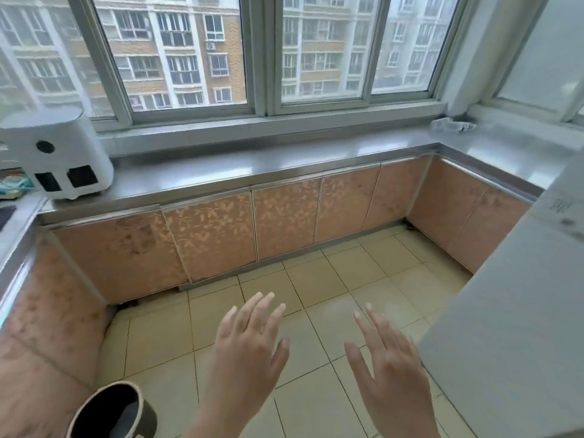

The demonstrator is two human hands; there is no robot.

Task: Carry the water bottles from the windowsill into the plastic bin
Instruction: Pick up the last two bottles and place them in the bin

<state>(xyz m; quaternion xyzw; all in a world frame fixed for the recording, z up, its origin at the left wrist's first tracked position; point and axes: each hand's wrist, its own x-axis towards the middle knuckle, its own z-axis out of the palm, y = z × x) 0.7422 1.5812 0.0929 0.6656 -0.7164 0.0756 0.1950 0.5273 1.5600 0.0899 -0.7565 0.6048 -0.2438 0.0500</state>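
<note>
My left hand [248, 346] and my right hand [387, 358] are both held out in front of me over the tiled floor, backs up, fingers straight and slightly spread, holding nothing. The steel windowsill counter [268, 162] runs below the window from left to right. I see no water bottle on it and no plastic bin anywhere in view.
A white appliance [60, 153] stands on the counter's left end. A crumpled whitish bag or cloth [452, 124] lies in the far right corner. A round dark waste basket [113, 412] sits on the floor at lower left. A tall grey-white cabinet side [512, 327] fills the right.
</note>
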